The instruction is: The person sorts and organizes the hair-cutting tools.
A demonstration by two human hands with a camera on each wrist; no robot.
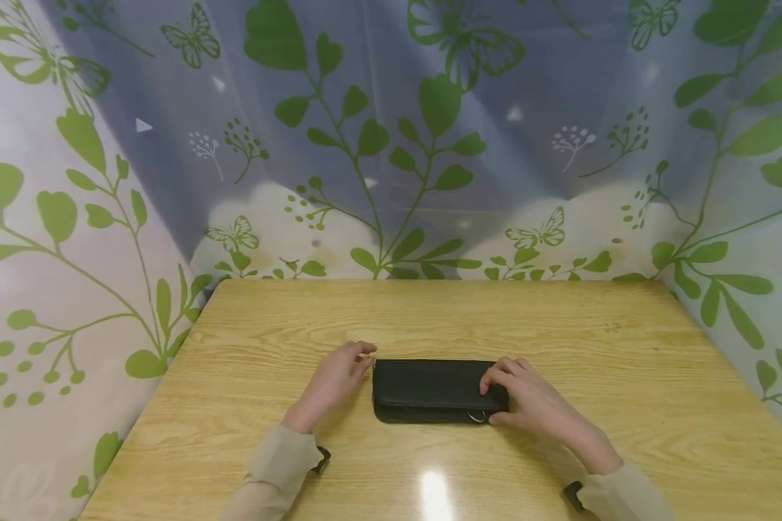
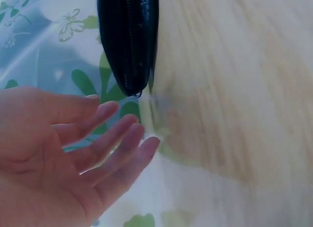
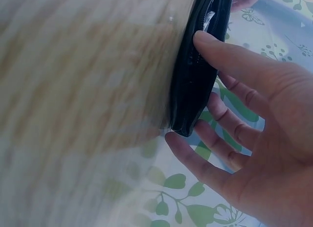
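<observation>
Pouch [image 1: 430, 383] in black lies on the worktop [image 1: 300, 318], between the two hands; from my remote seat I see the right hand [image 1: 534, 399] clamped on its right end, thumb [image 3: 232, 55] against the zip side and fingers round the back; the left hand [image 1: 335, 373] is apart, fingers loosely extended and holding nothing, just beside the left end, with a gap showing in my left wrist view; a zip [image 2: 126, 41] runs along the narrow edge, and a metal ring [image 1: 476, 418] shows near the right end; as for progress, I judge the handling to be at an early stage: the right end is gripped, while a hold on the left end is left to make if both hands are to share it; whether the zip is drawn or closed I cannot tell, so I count no opening as done
</observation>
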